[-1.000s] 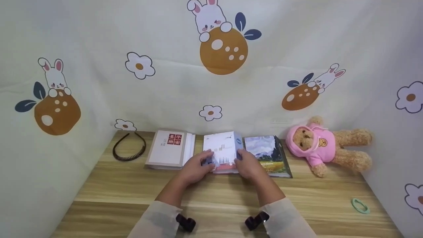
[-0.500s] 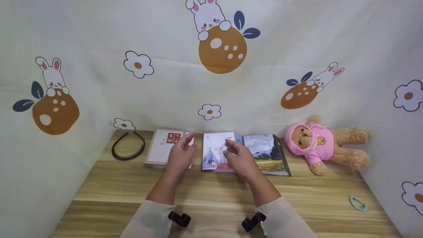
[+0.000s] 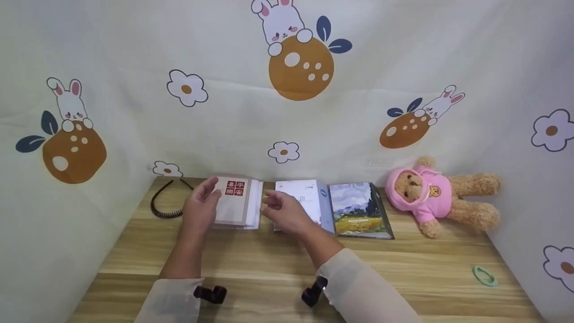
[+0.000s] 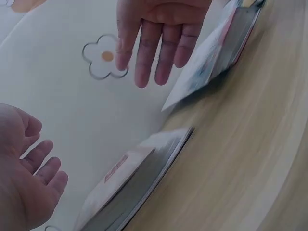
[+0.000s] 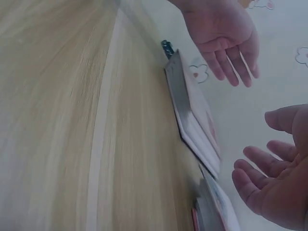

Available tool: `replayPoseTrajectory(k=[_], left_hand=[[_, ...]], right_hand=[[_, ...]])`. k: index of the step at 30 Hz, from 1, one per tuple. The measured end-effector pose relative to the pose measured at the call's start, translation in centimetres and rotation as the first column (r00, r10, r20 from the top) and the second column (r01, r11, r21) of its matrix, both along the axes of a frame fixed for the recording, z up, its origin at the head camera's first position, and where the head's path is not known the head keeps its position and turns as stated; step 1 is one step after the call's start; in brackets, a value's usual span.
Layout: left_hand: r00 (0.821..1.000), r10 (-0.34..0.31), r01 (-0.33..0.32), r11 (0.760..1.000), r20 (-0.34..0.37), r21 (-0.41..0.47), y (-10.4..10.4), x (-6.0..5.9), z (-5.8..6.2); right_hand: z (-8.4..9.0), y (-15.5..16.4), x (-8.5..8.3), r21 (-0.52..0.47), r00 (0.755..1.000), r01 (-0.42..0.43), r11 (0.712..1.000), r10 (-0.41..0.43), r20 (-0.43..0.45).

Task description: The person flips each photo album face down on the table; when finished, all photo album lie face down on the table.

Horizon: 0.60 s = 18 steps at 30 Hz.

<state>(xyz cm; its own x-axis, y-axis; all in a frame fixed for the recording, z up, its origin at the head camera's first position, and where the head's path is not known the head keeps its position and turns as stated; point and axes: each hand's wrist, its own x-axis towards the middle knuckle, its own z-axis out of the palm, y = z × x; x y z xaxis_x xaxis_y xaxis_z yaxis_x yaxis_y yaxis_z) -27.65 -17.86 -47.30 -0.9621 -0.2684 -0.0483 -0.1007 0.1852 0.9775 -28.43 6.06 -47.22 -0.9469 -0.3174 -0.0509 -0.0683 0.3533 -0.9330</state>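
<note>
both hands hung empty with fingers relaxed: the left hand (image 3: 200,207) over the left edge of the white book (image 3: 235,202), the right hand (image 3: 283,212) just right of it, above the middle book (image 3: 301,196).
</note>
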Motion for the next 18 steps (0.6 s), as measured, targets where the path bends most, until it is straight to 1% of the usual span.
replayPoseTrajectory(k=[3, 5, 8, 11, 14, 16, 18], left_hand=[[0.999, 0.012, -0.01, 0.999, 0.053, -0.043, -1.5, 0.0, 0.1], [0.996, 0.02, -0.014, 0.997, 0.088, -0.075, -2.5, 0.1, -0.3], [0.991, 0.001, 0.011, 0.996, 0.136, -0.083, -3.5, -0.1, -1.0], [0.985, -0.038, 0.048, 0.997, 0.169, -0.055, -3.7, -0.3, -1.8], [0.982, -0.071, 0.079, 0.996, 0.174, -0.039, -3.6, -0.5, -2.5], [0.981, -0.088, 0.096, 0.995, 0.172, -0.039, -3.6, -0.6, -2.8], [0.977, -0.103, 0.115, 0.992, 0.187, -0.052, -3.6, -0.7, -3.0]], right_hand=[[0.1, -1.5, -0.4, 0.043, 0.999, -0.02, 0.999, 0.019, 0.035], [-0.1, -2.3, -0.6, 0.065, 0.998, -0.038, 0.997, 0.035, 0.056], [-0.5, -3.4, -0.8, 0.071, 0.996, -0.044, 0.997, 0.038, 0.077], [-1.1, -4.2, -0.9, 0.051, 0.996, -0.021, 0.998, 0.016, 0.091], [-1.7, -4.8, -0.9, 0.024, 0.994, 0.008, 1.0, -0.011, 0.108], [-2.1, -5.1, -0.9, 0.011, 0.994, 0.024, 1.0, -0.025, 0.111], [-2.4, -5.3, -0.9, 0.007, 0.993, 0.035, 0.999, -0.035, 0.116]])
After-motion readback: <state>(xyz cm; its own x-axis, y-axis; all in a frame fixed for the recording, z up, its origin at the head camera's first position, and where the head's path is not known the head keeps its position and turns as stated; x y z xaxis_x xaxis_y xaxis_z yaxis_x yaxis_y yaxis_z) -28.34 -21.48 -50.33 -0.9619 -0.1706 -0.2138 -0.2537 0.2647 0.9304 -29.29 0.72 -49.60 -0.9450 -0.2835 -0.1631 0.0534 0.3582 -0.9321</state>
